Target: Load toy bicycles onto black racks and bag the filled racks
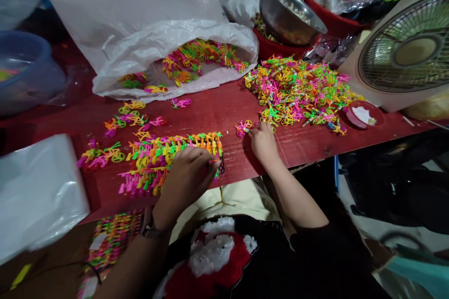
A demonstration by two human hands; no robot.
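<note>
My left hand [189, 173] rests curled on the near end of a packed row of small plastic toy bicycles [164, 154] in pink, yellow, green and orange, fingers pressed against the row's right end. My right hand [262, 142] reaches forward and pinches a single pink and yellow toy bicycle [242, 127] on the red table [301, 142]. Just beyond it lies a big loose heap of the same toy bicycles [298, 88].
A white plastic bag [147, 23] spilling more bicycles lies at the back. A metal bowl [289, 11] sits in a red tub, a fan [410, 49] stands at right, beside a small red lid [361, 114]. Clear bags [35, 191] lie at left.
</note>
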